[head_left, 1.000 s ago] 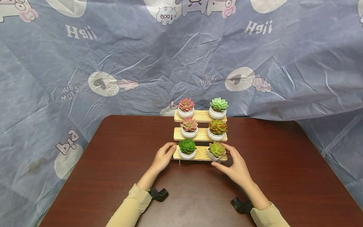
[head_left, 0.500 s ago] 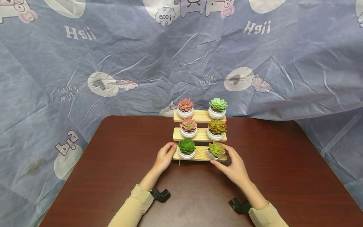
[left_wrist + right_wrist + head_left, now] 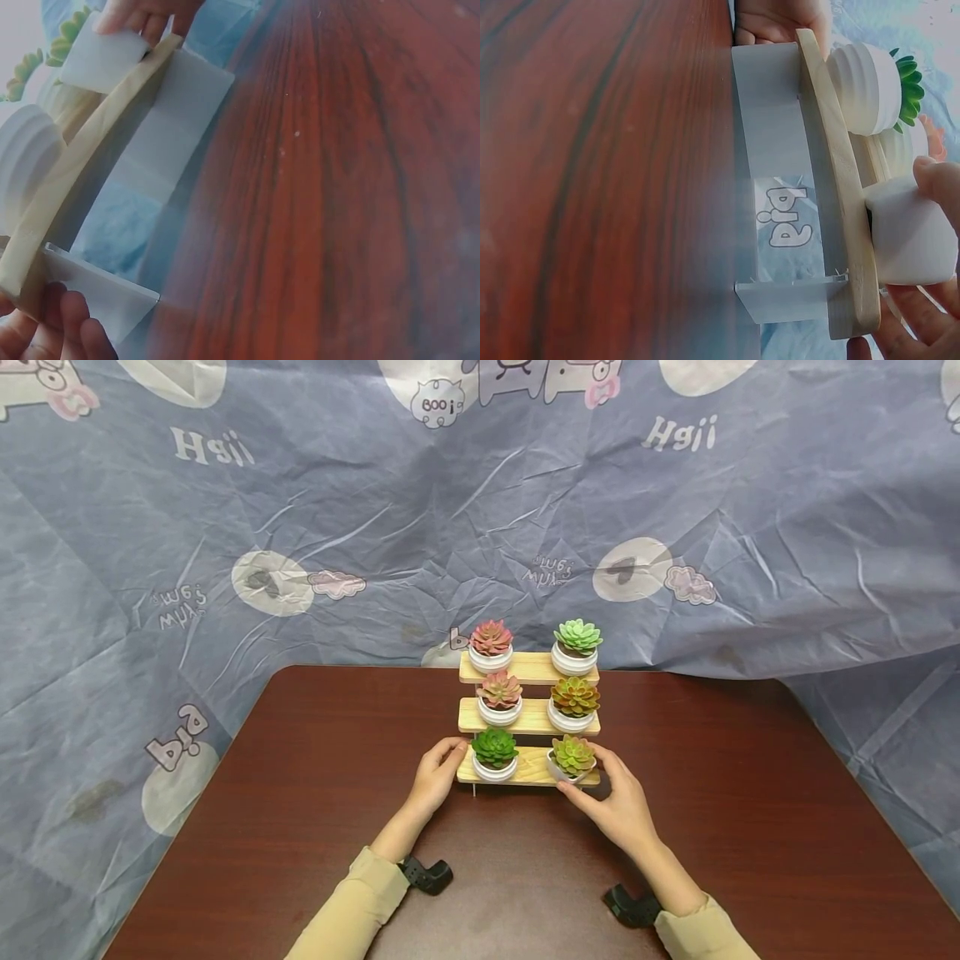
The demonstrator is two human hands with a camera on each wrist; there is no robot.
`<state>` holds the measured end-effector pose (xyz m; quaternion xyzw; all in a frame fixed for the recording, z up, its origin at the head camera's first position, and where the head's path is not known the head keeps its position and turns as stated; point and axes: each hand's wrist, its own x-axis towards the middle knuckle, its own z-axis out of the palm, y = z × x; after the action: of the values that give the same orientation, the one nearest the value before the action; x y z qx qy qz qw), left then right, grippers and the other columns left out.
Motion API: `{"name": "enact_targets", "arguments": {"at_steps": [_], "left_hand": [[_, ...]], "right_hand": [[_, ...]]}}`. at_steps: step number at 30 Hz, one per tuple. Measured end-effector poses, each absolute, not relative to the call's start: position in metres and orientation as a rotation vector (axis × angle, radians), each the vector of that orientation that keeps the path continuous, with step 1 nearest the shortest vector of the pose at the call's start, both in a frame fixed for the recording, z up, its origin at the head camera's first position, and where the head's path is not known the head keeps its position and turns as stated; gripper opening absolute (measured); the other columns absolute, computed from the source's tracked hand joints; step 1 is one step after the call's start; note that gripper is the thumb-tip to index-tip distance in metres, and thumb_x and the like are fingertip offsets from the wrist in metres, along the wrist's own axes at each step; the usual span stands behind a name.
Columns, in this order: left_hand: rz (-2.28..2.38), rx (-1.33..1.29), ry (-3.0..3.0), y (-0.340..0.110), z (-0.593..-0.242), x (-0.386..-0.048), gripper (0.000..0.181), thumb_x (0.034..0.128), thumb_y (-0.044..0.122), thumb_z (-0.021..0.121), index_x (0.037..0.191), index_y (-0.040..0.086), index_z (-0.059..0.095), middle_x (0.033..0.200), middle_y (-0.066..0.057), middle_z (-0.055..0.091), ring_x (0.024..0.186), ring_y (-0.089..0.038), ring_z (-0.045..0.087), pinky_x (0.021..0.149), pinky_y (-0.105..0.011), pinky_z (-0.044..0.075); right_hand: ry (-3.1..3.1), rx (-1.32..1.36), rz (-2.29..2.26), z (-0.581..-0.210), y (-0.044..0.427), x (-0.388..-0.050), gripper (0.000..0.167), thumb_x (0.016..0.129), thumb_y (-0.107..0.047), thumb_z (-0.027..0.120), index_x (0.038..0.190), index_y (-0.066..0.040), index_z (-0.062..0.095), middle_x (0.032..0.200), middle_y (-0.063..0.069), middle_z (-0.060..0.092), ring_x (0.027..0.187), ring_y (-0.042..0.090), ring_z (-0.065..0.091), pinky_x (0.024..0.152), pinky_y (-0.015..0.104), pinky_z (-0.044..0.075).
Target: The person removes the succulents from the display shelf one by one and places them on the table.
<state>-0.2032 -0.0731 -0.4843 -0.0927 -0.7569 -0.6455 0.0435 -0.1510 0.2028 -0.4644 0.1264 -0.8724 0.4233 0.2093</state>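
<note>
In the head view a three-tier wooden stand (image 3: 532,766) carries small succulents in white pots, two to a shelf. My left hand (image 3: 435,775) grips the left end of the lowest shelf; in the left wrist view its fingers (image 3: 71,322) curl beneath that end. On the same shelf's right side, my right hand (image 3: 626,802) pinches the white pot of a yellow-green succulent (image 3: 573,756), thumb in front and fingers at the far side. This smooth pot (image 3: 911,236) sits on or just at the board, as the right wrist view shows. A dark green succulent (image 3: 495,750) stands near my left hand.
Pink succulents (image 3: 500,692) stand on the left of the upper two shelves, an orange-green one (image 3: 575,697) and a pale green one (image 3: 577,638) on the right. Clear legs lift the stand off the brown table (image 3: 337,743). A blue printed cloth (image 3: 420,518) hangs behind.
The right hand's thumb and the yellow-green succulent's pot have shifted very slightly. Otherwise both hands and the stand keep their places.
</note>
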Motion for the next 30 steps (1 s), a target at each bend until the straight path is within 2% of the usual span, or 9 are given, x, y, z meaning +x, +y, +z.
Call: {"name": "enact_targets", "arguments": {"at_steps": [3, 7, 12, 19, 25, 30], "left_hand": [[-2.000, -0.297, -2.289, -0.072, -0.473, -0.196, 0.020, 0.0973, 0.008, 0.051, 0.103, -0.007, 0.063, 0.075, -0.014, 0.054, 0.064, -0.011, 0.046, 0.059, -0.024, 0.039], [-2.014, -0.290, -2.274, -0.072, -0.467, -0.192, 0.021, 0.0973, 0.009, 0.051, 0.103, -0.007, 0.063, 0.075, -0.012, 0.054, 0.066, -0.009, 0.046, 0.061, -0.023, 0.039], [-2.025, -0.294, -2.264, -0.073, -0.470, -0.192, 0.021, 0.0971, 0.010, 0.052, 0.104, -0.006, 0.063, 0.077, -0.007, 0.057, 0.067, -0.009, 0.048, 0.062, -0.022, 0.040], [-2.028, -0.306, -2.262, -0.074, -0.472, -0.194, 0.021, 0.0971, 0.010, 0.052, 0.103, -0.006, 0.064, 0.078, -0.008, 0.059, 0.067, -0.007, 0.050, 0.063, -0.025, 0.042], [-2.027, -0.285, -2.262, -0.075, -0.494, -0.206, 0.021, 0.0971, 0.015, 0.054, 0.103, -0.002, 0.065, 0.078, -0.003, 0.058, 0.068, -0.008, 0.050, 0.063, -0.025, 0.042], [-2.015, -0.275, -2.267, -0.075, -0.504, -0.210, 0.024, 0.0973, 0.022, 0.054, 0.103, 0.002, 0.066, 0.073, 0.002, 0.056, 0.064, -0.009, 0.050, 0.060, -0.024, 0.042]], "right_hand": [[-2.419, 0.348, 1.188, -0.465, 0.203, -0.150, 0.066, 0.071, -0.025, 0.084, 0.129, -0.013, 0.053, 0.123, 0.003, 0.057, 0.110, 0.021, 0.053, 0.089, 0.045, 0.040], [-2.406, 0.343, 1.181, -0.466, 0.202, -0.150, 0.065, 0.071, -0.024, 0.084, 0.127, -0.011, 0.054, 0.125, 0.003, 0.057, 0.114, 0.021, 0.051, 0.092, 0.040, 0.038], [-2.372, 0.347, 1.160, -0.467, 0.201, -0.152, 0.063, 0.070, -0.017, 0.084, 0.125, -0.008, 0.056, 0.123, 0.005, 0.058, 0.109, 0.019, 0.054, 0.088, 0.030, 0.040], [-2.352, 0.332, 1.156, -0.466, 0.201, -0.151, 0.061, 0.067, -0.012, 0.083, 0.123, -0.005, 0.057, 0.118, 0.009, 0.060, 0.103, 0.021, 0.056, 0.083, 0.040, 0.043], [-2.343, 0.339, 1.130, -0.466, 0.199, -0.149, 0.063, 0.065, -0.012, 0.084, 0.122, -0.005, 0.058, 0.116, 0.010, 0.062, 0.100, 0.023, 0.055, 0.081, 0.035, 0.041], [-2.307, 0.397, 1.122, -0.466, 0.198, -0.148, 0.063, 0.065, -0.010, 0.084, 0.122, -0.005, 0.058, 0.113, 0.009, 0.062, 0.095, 0.018, 0.056, 0.078, 0.027, 0.041]]}}
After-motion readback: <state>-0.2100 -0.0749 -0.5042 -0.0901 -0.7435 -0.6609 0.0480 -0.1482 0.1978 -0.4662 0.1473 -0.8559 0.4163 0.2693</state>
